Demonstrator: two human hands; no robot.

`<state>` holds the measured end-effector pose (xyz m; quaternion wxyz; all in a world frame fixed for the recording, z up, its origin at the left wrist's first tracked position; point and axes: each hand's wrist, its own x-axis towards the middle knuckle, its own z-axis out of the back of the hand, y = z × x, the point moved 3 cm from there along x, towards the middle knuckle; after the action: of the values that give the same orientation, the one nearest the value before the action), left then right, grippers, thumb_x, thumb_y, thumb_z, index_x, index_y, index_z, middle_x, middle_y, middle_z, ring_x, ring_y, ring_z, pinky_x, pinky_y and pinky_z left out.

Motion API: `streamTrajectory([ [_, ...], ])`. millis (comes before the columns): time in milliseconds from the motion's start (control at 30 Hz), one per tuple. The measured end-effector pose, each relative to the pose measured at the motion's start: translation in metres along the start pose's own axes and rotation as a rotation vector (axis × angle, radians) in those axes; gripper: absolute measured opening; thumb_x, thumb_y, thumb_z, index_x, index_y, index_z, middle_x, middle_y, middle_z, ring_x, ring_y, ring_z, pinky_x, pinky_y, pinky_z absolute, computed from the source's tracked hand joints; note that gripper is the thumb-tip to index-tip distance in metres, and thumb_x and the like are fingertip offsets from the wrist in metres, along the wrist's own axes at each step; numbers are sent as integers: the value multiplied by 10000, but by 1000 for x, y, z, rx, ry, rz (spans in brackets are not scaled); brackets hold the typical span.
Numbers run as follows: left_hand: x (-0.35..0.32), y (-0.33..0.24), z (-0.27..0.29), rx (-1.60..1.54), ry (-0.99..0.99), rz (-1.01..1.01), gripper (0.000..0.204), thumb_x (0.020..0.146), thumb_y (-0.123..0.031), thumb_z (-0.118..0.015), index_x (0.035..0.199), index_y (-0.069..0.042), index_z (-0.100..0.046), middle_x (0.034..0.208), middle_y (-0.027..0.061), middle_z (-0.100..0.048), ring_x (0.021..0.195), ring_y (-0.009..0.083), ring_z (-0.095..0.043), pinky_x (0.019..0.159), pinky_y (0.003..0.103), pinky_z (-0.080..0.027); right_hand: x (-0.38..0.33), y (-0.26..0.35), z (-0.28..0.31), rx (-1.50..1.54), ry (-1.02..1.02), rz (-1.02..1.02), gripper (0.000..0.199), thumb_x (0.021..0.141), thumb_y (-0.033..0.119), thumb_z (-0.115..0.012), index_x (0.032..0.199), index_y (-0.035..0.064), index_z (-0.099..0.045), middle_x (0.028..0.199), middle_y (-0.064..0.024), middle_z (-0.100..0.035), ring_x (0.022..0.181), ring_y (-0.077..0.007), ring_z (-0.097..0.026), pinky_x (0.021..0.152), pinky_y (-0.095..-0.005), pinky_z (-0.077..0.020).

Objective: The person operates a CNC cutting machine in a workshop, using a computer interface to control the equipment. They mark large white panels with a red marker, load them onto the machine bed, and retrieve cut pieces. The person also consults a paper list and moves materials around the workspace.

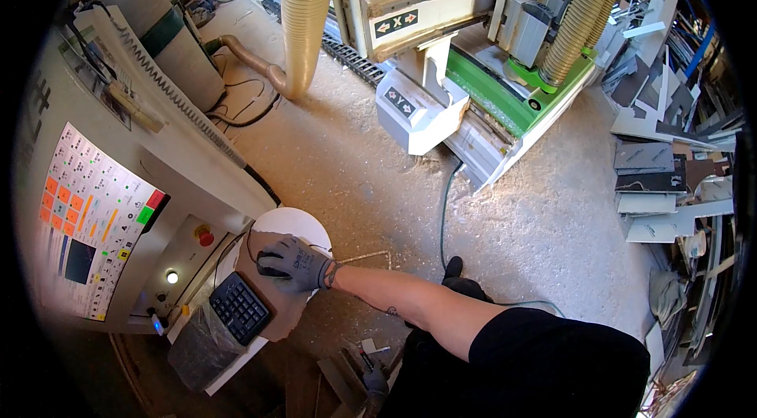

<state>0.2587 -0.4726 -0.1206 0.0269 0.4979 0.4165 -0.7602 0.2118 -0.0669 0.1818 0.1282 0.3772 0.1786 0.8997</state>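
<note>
My right hand (300,265), in a grey work glove, reaches across to the left and is closed over a dark computer mouse (270,266). The mouse rests on a brown board (289,309) on a white shelf of the control cabinet. Beside it lies a black keyboard (240,307), its far part hidden under clear plastic. Low in the view, my left hand (376,381), also gloved, is closed around a small, slim dark object that I cannot make out. To the left, a lit screen (98,217) shows coloured buttons and a dark panel.
A red emergency stop button (205,236) and a lit white button (172,278) sit below the screen. Ahead stands a green and white CNC router (505,95) with thick hoses. Sheet offcuts (650,189) are piled at right. A thin hose (444,221) crosses the dusty floor.
</note>
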Motion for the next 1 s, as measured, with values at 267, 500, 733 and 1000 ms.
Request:
streamTrajectory([
  [267,3,7,1,-87,12,58,143,876,-193,-722,857,-78,-640,688,24,-593,537,150,-529,479,312,-413,0,1,4,29,-48,29,457,773,324,-697,1209,221,-605,1235,-98,-554,1098,-322,-529,956,-494,-423],
  [500,-4,-6,0,-12,24,-20,153,874,-194,-727,849,-75,-635,673,27,-587,518,153,-523,467,311,-408,1,1,5,15,-49,37,440,780,325,-691,1201,225,-613,1238,-65,-566,1101,-308,-528,954,-483,-426],
  [733,-5,-9,-3,-12,33,-11,157,874,-194,-730,844,-73,-634,667,29,-585,509,154,-520,462,310,-405,0,0,3,-8,-24,24,439,787,334,-682,1207,226,-611,1246,-50,-575,1115,-299,-528,959,-482,-424],
  [1000,-9,-7,-3,-19,37,-4,161,873,-194,-732,839,-72,-632,659,30,-582,499,156,-516,455,310,-402,-3,4,1,-35,-16,36,454,788,355,-680,1219,230,-611,1261,-56,-571,1112,-307,-528,973,-488,-421],
])
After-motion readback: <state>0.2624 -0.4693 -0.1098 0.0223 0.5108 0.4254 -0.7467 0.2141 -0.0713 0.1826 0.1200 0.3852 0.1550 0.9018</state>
